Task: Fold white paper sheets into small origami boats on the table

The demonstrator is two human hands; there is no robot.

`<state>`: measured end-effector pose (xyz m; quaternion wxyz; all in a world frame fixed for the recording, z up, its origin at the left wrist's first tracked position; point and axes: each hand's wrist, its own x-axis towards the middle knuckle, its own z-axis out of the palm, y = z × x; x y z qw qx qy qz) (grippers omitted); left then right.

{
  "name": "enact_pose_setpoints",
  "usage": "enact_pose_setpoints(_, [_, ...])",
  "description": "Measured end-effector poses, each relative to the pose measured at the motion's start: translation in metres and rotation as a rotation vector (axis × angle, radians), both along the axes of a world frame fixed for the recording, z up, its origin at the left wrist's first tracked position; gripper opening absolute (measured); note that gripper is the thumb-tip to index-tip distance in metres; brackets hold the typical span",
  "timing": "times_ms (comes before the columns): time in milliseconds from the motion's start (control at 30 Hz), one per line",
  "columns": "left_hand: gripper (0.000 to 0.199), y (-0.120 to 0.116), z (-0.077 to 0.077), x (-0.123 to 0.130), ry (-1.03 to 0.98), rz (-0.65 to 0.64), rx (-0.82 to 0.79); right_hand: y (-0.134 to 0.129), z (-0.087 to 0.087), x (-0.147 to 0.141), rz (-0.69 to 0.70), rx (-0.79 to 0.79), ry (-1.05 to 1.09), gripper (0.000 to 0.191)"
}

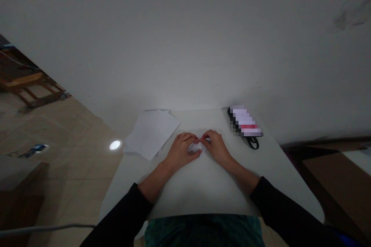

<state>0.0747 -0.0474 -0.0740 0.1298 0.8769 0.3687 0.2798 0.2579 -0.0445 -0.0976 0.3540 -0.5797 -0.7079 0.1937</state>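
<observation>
A small piece of white paper (194, 147) lies between my two hands near the middle of the white table (203, 197). My left hand (183, 149) is curled around its left side, with thumb and fingers on the paper. From the right, my right hand (215, 145) pinches its upper edge. The fingertips of both hands nearly meet at the top of the paper. How the small paper is folded cannot be made out, as the fingers cover part of it.
White sheets (153, 131) lie loosely stacked at the table's back left. A phone (245, 121) with a black strap (253, 142) rests at the back right. A wall (197, 46) rises behind the table. A wooden chair (29, 83) stands far left.
</observation>
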Motion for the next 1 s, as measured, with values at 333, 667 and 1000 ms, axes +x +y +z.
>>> enact_pose_setpoints(333, [0.03, -0.014, 0.006, 0.001, 0.01, -0.034, -0.057, -0.001, -0.003, -0.002, -0.024, 0.02, -0.036, 0.009])
enact_pose_setpoints(667, [0.033, -0.034, 0.01, 0.0, 0.178, -0.081, 0.013, -0.011, 0.006, -0.006, -0.056, 0.035, -0.107, 0.004])
enact_pose_setpoints(1000, [0.043, -0.039, 0.006, -0.004, 0.151, -0.085, -0.074, -0.043, 0.009, 0.001, 0.336, 0.262, -0.188, 0.037])
